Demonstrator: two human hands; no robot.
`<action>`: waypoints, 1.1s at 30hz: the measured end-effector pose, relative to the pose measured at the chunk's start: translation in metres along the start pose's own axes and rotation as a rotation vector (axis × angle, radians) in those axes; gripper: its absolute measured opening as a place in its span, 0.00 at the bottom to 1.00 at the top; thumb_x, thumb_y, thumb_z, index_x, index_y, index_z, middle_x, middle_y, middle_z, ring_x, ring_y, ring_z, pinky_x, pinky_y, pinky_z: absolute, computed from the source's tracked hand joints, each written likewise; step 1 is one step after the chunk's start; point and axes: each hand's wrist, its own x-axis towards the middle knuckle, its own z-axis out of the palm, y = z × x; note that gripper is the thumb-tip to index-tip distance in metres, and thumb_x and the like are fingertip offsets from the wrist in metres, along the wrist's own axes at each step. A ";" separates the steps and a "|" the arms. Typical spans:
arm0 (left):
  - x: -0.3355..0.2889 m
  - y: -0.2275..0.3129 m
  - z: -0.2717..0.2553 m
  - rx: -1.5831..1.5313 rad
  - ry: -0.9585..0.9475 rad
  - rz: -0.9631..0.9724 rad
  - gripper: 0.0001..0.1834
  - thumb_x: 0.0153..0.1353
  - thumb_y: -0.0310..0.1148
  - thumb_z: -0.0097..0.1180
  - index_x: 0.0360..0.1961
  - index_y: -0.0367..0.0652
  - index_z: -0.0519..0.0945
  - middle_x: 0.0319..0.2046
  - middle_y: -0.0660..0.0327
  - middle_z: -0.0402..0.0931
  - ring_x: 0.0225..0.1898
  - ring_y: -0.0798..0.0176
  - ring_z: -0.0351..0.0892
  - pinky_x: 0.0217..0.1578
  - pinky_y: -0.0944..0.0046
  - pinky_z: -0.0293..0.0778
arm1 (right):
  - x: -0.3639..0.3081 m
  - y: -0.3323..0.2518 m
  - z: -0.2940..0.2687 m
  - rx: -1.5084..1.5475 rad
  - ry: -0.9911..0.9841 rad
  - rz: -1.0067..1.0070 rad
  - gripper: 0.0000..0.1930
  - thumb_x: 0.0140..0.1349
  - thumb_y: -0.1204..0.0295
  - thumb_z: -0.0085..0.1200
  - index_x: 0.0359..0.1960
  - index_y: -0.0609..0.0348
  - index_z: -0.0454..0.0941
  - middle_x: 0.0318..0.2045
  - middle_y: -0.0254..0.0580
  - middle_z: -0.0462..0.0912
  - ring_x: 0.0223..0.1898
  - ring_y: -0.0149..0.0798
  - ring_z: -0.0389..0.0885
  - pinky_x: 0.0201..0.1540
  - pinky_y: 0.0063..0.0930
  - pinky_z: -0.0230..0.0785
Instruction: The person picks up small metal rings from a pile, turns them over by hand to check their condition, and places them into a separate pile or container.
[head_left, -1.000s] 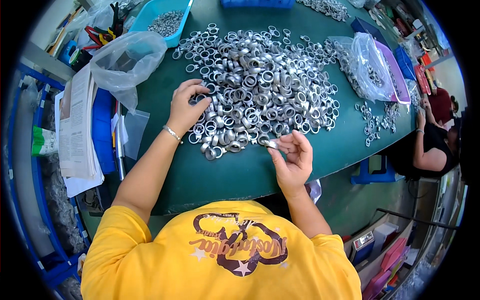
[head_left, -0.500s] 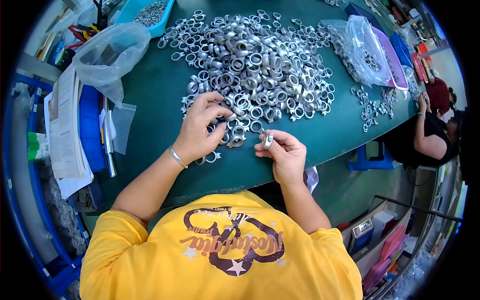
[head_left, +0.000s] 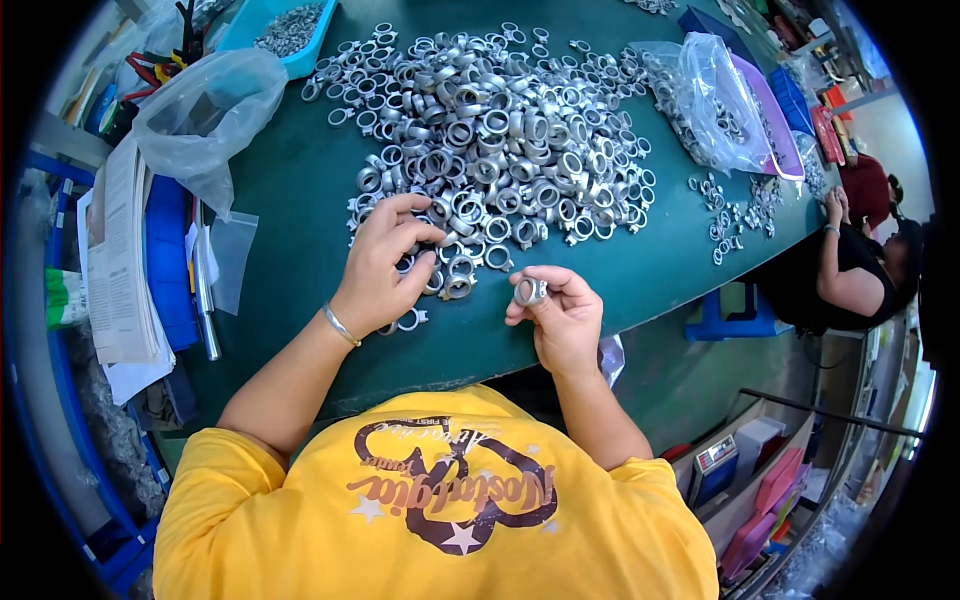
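A metal ring clamp (head_left: 529,291) is pinched between the thumb and fingers of my right hand (head_left: 566,318), just above the green table (head_left: 470,345). Its round opening faces up toward me. My left hand (head_left: 385,262) rests at the near left edge of a large heap of similar silver ring clamps (head_left: 500,140). Thumb and fingers there are curled but apart, with ring clamps lying under and beside them. No clamp shows in its grip. A few loose ring clamps (head_left: 459,278) lie on the tabletop between my two hands.
At the back left stands a turquoise tray (head_left: 300,62) of small metal parts, near a clear plastic bag (head_left: 205,120). Papers (head_left: 125,250) and a blue bin (head_left: 172,262) line the left. A purple tray (head_left: 775,120) holds bagged parts at right. Another person (head_left: 855,270) sits beyond.
In my right hand the ring clamp has turned, so its opening now faces me. My left hand stays by the heap with little change. The whole view has shifted slightly.
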 end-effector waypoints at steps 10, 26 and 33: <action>0.000 0.000 0.002 0.022 0.009 0.010 0.11 0.47 0.20 0.57 0.35 0.40 0.80 0.51 0.54 0.69 0.45 0.57 0.73 0.45 0.65 0.70 | 0.001 0.000 0.002 -0.184 -0.049 -0.208 0.08 0.61 0.86 0.46 0.41 0.68 0.73 0.42 0.47 0.76 0.35 0.35 0.81 0.36 0.25 0.79; 0.000 -0.001 0.001 0.003 0.010 0.019 0.10 0.47 0.21 0.58 0.34 0.40 0.80 0.50 0.53 0.68 0.46 0.55 0.75 0.47 0.61 0.70 | 0.081 -0.030 0.000 -1.491 0.158 -0.601 0.08 0.51 0.67 0.63 0.25 0.58 0.80 0.26 0.40 0.75 0.27 0.45 0.77 0.27 0.35 0.69; -0.002 -0.003 -0.002 0.057 0.036 0.039 0.15 0.45 0.25 0.63 0.37 0.42 0.80 0.49 0.54 0.71 0.49 0.54 0.72 0.49 0.59 0.68 | 0.051 -0.032 0.005 -0.715 -0.002 -0.394 0.07 0.47 0.81 0.66 0.24 0.63 0.77 0.36 0.39 0.79 0.30 0.26 0.73 0.30 0.17 0.65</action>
